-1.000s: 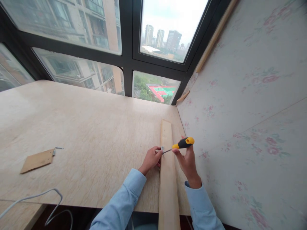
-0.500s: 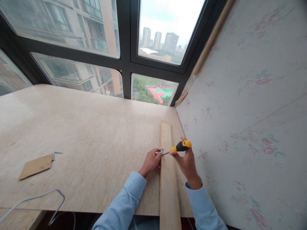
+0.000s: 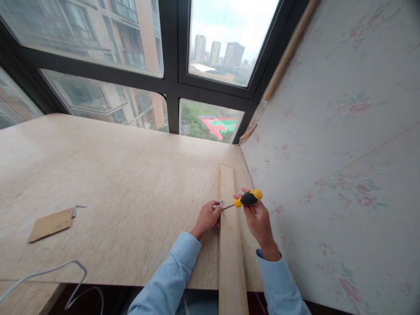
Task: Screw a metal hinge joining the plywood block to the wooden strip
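Observation:
A long pale wooden board (image 3: 231, 253) lies lengthwise on the marble-patterned surface, its near end jutting over the front edge. At the board's left edge, my left hand (image 3: 208, 217) pinches a small metal bracket (image 3: 222, 203) against the wood. My right hand (image 3: 257, 218) is closed around a yellow-and-black screwdriver (image 3: 250, 197), which leans to the left. Its thin shaft reaches the board beside my left fingertips, just below the bracket. Whether a screw sits under the tip is too small to tell.
A thin brown wooden piece (image 3: 52, 225) with a small metal part (image 3: 74, 212) at its corner lies on the left. A pale cable (image 3: 49, 270) loops over the front edge. The flowered wall (image 3: 328, 175) rises close on the right; dark-framed windows (image 3: 172, 87) stand behind.
My right hand has shifted its fingers on the screwdriver handle, with the thumb now back from the shaft. My left hand stays at the bracket.

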A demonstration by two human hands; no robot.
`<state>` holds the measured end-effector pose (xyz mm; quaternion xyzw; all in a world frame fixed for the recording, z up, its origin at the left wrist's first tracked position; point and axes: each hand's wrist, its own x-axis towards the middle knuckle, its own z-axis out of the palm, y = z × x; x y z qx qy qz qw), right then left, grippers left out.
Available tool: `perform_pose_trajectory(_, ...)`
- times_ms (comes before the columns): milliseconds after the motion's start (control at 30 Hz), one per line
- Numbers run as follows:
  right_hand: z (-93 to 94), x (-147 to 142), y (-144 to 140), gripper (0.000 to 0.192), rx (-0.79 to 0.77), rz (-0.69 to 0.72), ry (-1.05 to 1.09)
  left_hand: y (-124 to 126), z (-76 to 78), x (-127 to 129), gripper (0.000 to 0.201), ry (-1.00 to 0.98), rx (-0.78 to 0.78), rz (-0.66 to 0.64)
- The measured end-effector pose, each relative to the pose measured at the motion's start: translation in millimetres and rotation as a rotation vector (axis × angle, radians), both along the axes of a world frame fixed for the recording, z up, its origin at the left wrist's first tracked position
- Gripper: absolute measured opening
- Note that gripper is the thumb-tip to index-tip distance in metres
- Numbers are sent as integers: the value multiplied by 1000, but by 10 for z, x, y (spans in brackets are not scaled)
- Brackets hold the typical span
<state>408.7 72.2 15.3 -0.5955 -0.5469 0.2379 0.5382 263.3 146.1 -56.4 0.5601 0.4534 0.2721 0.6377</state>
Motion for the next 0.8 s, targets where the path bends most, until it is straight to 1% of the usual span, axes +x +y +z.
perform_pose_trajectory(100, -11, -69, -62, 42, 3, 72, 20, -2, -7, 3, 30, 2, 5, -2)
perform_pose_trajectory(167, -6, -112, -114, 43, -7, 88, 49, -1, -14, 4, 31, 12, 1, 0)
perform_pose_trajectory(333, -11, -121, -158, 40, -13, 3, 87, 4, -18, 3, 31, 26, 11, 4)
perform_pose_trajectory(467, 4, -100, -114, 36, -22, -57, 4, 5, -13, 3, 31, 14, 2, 1)
perform_pose_trajectory(567, 23, -103, -61, 32, 0, -176, -83, 0, 1, 0, 31, 6, -6, 1)
perform_pose_trajectory(667, 15, -106, -5, 37, 71, -296, -180, -5, 16, -6, 32, 7, -2, 1)
perform_pose_trajectory(733, -5, -110, 15, 43, 96, -298, -216, -5, 22, -9, 33, 9, -1, 1)
perform_pose_trajectory(800, -20, -122, 8, 50, 85, -239, -192, -2, 22, -10, 33, 10, -2, 0)
